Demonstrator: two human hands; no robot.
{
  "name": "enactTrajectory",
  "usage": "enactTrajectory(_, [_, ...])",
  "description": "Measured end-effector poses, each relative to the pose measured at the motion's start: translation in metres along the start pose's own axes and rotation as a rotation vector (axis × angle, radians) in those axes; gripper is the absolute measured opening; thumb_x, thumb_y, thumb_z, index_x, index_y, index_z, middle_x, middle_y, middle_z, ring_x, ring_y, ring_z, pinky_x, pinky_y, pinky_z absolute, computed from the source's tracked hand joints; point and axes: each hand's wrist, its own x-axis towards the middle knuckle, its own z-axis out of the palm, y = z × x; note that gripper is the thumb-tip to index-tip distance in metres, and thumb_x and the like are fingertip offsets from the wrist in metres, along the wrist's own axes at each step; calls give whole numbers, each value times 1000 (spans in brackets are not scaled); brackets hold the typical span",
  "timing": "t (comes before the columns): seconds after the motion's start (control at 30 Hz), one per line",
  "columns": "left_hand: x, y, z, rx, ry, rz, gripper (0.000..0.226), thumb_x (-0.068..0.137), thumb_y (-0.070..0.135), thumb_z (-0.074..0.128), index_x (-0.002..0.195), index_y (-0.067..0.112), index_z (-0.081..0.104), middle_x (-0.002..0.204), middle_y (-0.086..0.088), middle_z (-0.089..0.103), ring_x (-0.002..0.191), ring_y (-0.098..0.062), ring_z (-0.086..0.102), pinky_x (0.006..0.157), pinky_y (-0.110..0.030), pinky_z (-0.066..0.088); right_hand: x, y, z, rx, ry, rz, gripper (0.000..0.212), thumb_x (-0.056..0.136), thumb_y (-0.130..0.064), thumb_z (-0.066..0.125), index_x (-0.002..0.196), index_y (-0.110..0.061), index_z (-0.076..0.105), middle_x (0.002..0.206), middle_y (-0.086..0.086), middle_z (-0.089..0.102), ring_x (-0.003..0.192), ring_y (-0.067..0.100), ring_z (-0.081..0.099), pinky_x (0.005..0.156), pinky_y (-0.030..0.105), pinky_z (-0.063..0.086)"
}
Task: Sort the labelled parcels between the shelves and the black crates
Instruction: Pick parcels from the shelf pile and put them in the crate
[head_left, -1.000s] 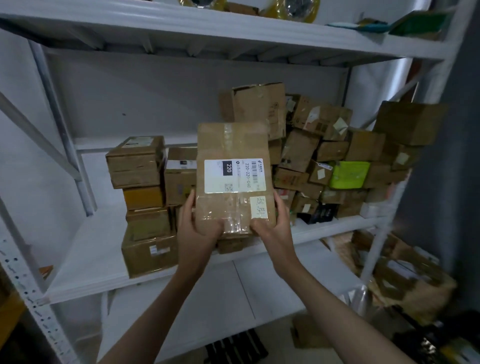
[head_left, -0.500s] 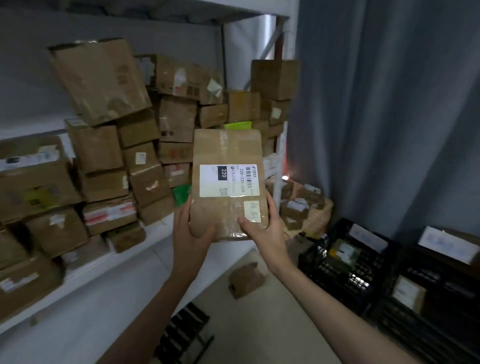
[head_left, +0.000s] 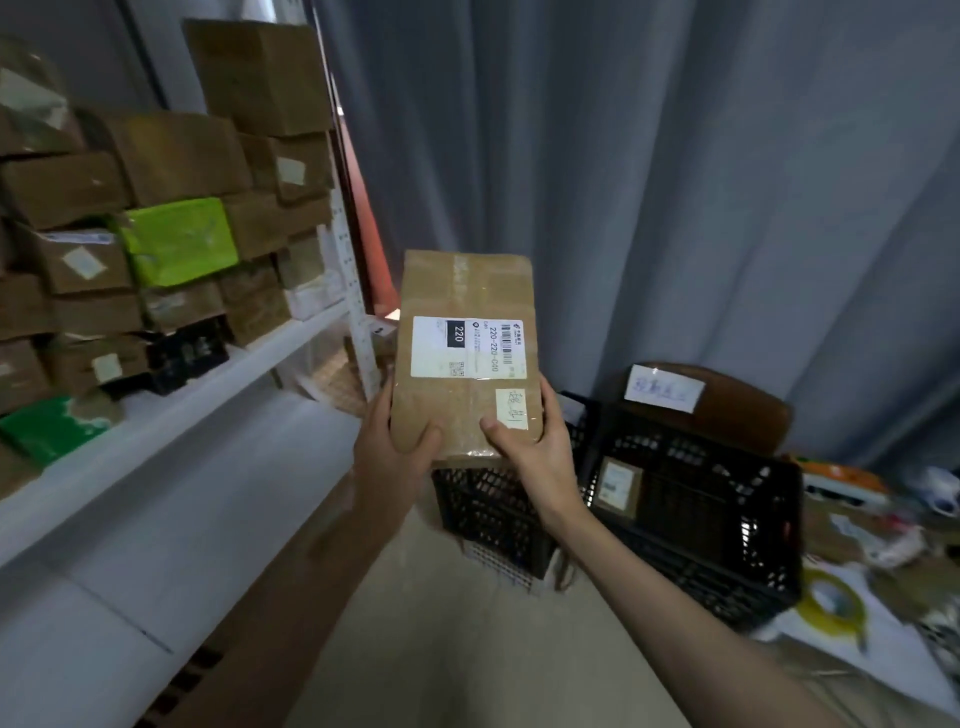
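Observation:
I hold a brown cardboard parcel (head_left: 465, 291) upright in front of me, its white shipping label marked 220 facing me, a small handwritten sticker below. My left hand (head_left: 392, 457) grips its lower left edge, my right hand (head_left: 535, 447) grips the lower right corner. Behind and below the parcel stand two black crates: one (head_left: 491, 512) directly under my hands, a larger one (head_left: 727, 519) to the right with a small labelled parcel (head_left: 618, 486) inside. The white shelf (head_left: 156, 431) at left carries stacked parcels.
A grey curtain (head_left: 649, 156) hangs behind the crates. A brown box with a handwritten white sign (head_left: 665, 388) stands behind the right crate. A yellow tape roll (head_left: 831, 605), papers and clutter lie on the floor at right. A lime-green parcel (head_left: 182, 239) sits among the shelf boxes.
The view has swung right from the shelves toward the curtain and black crates. The parcel stays in both hands, now held above the crates.

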Motion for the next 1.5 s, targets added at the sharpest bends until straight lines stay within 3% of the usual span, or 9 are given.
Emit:
enactTrajectory(0.37, [34, -26, 125, 59, -277, -52, 80, 76, 56, 62, 149, 36, 38, 140, 10, 53, 127, -12, 53, 103, -45, 50, 44, 61, -97, -14, 182, 137, 82, 83, -24, 84, 151, -28, 39, 134, -9, 64, 124, 7, 60, 105, 38, 52])
enactTrajectory(0.5, [61, -44, 169, 40, -375, -58, 61, 90, 28, 70, 145, 30, 45, 127, 14, 56, 112, -2, 56, 97, -27, 51, 68, 84, -120, -41, 271, 184, 83, 82, -28, 85, 151, -26, 39, 135, -9, 64, 124, 7, 60, 106, 42, 51])
enactTrajectory(0.63, [87, -63, 217, 11, -506, -78, 49, 90, 23, 71, 134, 32, 51, 118, 19, 61, 105, 12, 58, 88, -10, 50, 90, 105, -145, -65, 371, 247, 85, 78, -36, 86, 150, -29, 41, 134, -11, 63, 123, 7, 60, 103, 40, 53])
enactTrajectory(0.8, [103, -87, 282, 28, -679, -107, 57, 89, 30, 72, 141, 26, 51, 123, 8, 64, 111, -8, 62, 89, -23, 55, 101, 129, -183, -57, 514, 340, 76, 80, -29, 86, 145, -27, 46, 127, -8, 68, 116, 10, 66, 96, 34, 57])
enactTrajectory(0.97, [97, -105, 345, 67, -852, -140, 57, 89, 34, 72, 142, 27, 51, 126, 7, 61, 113, -10, 60, 87, -22, 52, 94, 152, -223, -48, 661, 444, 72, 81, -26, 84, 143, -23, 48, 125, -6, 68, 110, 7, 67, 88, 24, 58])
enactTrajectory(1.13, [80, -125, 407, 122, -959, -237, 60, 81, 53, 68, 136, 32, 55, 121, 11, 64, 109, -6, 63, 93, -33, 55, 94, 175, -276, -39, 702, 593, 60, 83, -24, 82, 135, -25, 52, 118, -8, 70, 99, 0, 69, 78, 15, 55])
enactTrajectory(1.3, [66, -142, 479, 187, -989, -368, 49, 88, 38, 72, 132, 20, 58, 119, 9, 63, 109, -11, 61, 88, -22, 48, 115, 216, -346, -55, 658, 752, 61, 81, -30, 84, 134, -22, 57, 115, -7, 73, 102, 5, 70, 90, 25, 58])
enactTrajectory(1.37, [63, -151, 506, 220, -996, -413, 47, 90, 37, 71, 132, 22, 56, 116, 11, 59, 106, -8, 57, 79, -11, 41, 126, 239, -373, -60, 630, 824, 62, 80, -33, 85, 134, -22, 58, 116, -6, 73, 105, 11, 71, 96, 35, 58])
enactTrajectory(1.5, [57, -179, 561, 226, -951, -552, 45, 86, 41, 72, 126, 25, 57, 112, 14, 63, 103, -4, 61, 73, -7, 43, 150, 288, -421, -70, 594, 941, 59, 83, -31, 83, 135, -20, 58, 114, -5, 73, 103, 13, 71, 95, 37, 58])
